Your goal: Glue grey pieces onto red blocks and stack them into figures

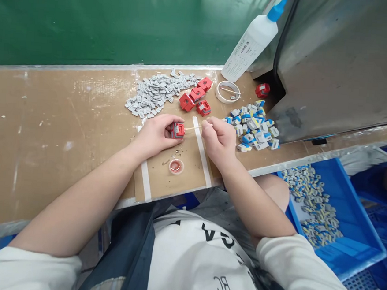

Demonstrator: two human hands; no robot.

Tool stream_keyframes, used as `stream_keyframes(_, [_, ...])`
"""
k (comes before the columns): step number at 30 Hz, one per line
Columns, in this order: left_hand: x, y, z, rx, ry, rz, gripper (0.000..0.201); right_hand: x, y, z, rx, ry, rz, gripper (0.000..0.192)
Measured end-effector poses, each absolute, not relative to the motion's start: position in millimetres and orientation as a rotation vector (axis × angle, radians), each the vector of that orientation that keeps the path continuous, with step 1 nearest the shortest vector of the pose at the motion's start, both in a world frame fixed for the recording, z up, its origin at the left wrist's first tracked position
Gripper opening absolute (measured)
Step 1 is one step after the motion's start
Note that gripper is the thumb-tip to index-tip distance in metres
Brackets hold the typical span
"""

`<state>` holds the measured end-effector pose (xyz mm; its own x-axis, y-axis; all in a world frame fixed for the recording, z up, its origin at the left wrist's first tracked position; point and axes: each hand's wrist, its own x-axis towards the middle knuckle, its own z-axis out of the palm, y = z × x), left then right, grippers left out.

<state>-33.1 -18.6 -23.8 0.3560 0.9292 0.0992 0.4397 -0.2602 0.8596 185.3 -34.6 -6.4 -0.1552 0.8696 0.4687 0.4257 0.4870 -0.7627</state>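
Note:
Between the thumb and fingers of my left hand [156,133] is a small red and grey plastic block [177,130], its recessed face turned to the right. My right hand [219,140] pinches a thin wooden stick [194,128], whose tip reaches the block's right side; whether it touches is too small to tell. Below the block stands a small round dish [176,166] with reddish liquid in it. Several more red blocks [197,93] lie just beyond my hands, beside a heap of small grey plastic pieces [160,92].
Right of my right hand lies a pile of blue, white and yellow pieces [256,125]. Behind it are a tape ring [228,92], a white bottle with blue nozzle [250,47] and another red block [262,90]. A blue bin [357,222] of similar pieces sits lower right.

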Motion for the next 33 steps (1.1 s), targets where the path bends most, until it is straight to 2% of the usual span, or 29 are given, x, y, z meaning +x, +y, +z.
stream_keyframes(11, [-31.0, -19.5, -19.4, 1.957, 1.228, 0.759, 0.044, 179.2, -22.1, -18.0, -1.13, -1.858, 0.505, 0.058])
stream_keyframes(33, [-30.3, -19.6, -17.6, 1.954, 1.251, 0.726, 0.047, 180.1, -20.1, -24.0, -1.142, -1.826, 0.522, 0.054])
